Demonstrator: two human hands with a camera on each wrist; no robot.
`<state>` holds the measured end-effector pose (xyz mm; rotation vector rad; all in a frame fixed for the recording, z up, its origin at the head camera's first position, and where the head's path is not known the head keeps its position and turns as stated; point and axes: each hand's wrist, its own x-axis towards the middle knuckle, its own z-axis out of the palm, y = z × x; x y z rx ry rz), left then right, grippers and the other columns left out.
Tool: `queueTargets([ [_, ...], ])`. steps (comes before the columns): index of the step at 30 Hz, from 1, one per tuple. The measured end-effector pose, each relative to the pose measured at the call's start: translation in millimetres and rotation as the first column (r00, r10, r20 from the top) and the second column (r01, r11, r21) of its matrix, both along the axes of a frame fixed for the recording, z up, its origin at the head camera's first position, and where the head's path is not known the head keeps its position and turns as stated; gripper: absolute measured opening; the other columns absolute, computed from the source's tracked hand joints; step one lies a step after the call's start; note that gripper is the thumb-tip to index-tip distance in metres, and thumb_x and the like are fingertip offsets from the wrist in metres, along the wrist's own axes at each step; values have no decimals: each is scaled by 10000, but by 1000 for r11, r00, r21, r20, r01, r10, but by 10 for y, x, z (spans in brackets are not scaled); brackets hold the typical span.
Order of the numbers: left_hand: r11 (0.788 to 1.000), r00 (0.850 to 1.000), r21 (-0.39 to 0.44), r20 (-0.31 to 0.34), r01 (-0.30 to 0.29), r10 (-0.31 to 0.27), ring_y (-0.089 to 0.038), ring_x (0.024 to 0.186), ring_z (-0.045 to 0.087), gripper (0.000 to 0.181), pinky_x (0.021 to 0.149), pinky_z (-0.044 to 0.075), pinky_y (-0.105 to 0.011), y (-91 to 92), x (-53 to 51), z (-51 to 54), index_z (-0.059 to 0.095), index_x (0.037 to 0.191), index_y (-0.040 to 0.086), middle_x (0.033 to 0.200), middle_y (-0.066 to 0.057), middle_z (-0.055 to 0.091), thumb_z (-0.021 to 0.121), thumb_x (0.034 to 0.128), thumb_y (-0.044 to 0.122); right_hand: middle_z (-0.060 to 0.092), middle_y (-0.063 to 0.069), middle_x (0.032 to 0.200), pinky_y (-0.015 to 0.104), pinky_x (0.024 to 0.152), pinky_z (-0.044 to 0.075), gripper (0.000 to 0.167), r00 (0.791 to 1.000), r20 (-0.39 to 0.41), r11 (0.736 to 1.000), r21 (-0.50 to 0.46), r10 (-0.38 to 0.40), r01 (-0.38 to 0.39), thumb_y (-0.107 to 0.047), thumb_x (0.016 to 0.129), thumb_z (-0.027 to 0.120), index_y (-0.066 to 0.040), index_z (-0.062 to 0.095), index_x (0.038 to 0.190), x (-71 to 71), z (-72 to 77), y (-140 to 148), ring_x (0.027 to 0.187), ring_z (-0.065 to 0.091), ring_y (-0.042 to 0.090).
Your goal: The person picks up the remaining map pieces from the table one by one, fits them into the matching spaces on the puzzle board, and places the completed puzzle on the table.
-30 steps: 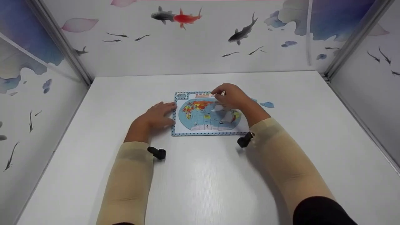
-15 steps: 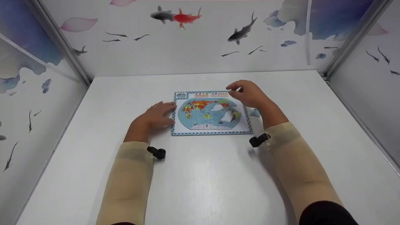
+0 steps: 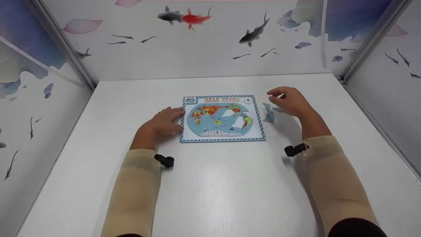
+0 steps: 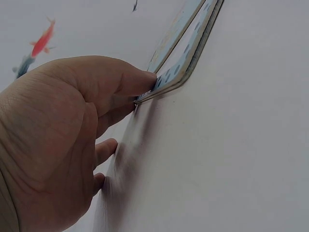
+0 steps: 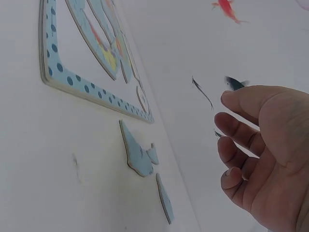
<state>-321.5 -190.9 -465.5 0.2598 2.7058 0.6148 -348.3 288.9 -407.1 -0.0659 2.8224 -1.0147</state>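
Note:
A world-map puzzle board point(image 3: 222, 138) with a dotted blue border lies flat on the table; white gaps show in its map. My left hand point(image 3: 164, 122) rests at the board's left edge, and in the left wrist view the thumb of that hand point(image 4: 63, 125) touches the border near a corner. Right of the board, my right hand point(image 3: 292, 102) hovers over the loose pieces with bent, parted fingers. Nothing is between the fingers of the right hand point(image 5: 265, 140) in the right wrist view. Below it lie a larger blue piece point(image 5: 138, 155), a small piece point(image 5: 152, 154) and a narrow one point(image 5: 164, 198).
The white table point(image 3: 210, 184) reaches back to a wall point(image 3: 210, 62) printed with fish. Side panels point(image 3: 391, 85) stand at left and right. A small black device point(image 3: 165, 160) is strapped at the left wrist, another point(image 3: 296, 149) at the right.
My right hand has moved right, from above the board's top edge to above the loose pieces, uncovering the compass print in the board's corner. The left hand has stayed in place.

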Motion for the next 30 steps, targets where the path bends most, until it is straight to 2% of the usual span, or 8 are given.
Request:
queueTargets([
  [7, 1000, 1000, 4, 2, -11, 11, -250, 1718, 7, 781, 1356, 74, -666, 4, -3, 5, 333, 1661, 469, 1797, 176, 197, 660, 953, 443, 598, 115, 1473, 450, 1002, 532, 449, 1000, 3, 1000, 9, -25, 25, -405, 1079, 609, -198, 631, 1477, 28, -48, 242, 1299, 538, 336],
  [17, 1000, 1000, -2, 6, -22, 22, -241, 1718, -6, 778, 1355, 73, -670, 16, 18, 5, 327, 1660, 481, 1798, 185, 185, 659, 957, 446, 581, 144, 1489, 503, 1069, 517, 459, 998, 33, 999, 28, -44, 43, -387, 1079, 607, -175, 619, 1485, 18, -160, 374, 1332, 523, 372],
  [24, 1000, 1000, 7, 13, -26, 26, -239, 1718, -1, 781, 1362, 69, -652, 27, 60, 50, 333, 1664, 462, 1800, 172, 190, 670, 960, 423, 525, 185, 1520, 557, 1103, 493, 545, 987, 127, 994, 54, -99, 92, -449, 1048, 645, -178, 578, 1516, -19, -333, 496, 1296, 512, 381],
  [30, 1000, 1000, 6, 8, -31, 31, -248, 1718, -1, 791, 1353, 79, -672, 31, 60, 63, 325, 1663, 476, 1802, 167, 190, 684, 958, 442, 496, 197, 1544, 603, 1188, 466, 585, 978, 156, 990, 21, -138, 136, -447, 1030, 679, -185, 554, 1537, -28, -438, 559, 1344, 489, 407],
])
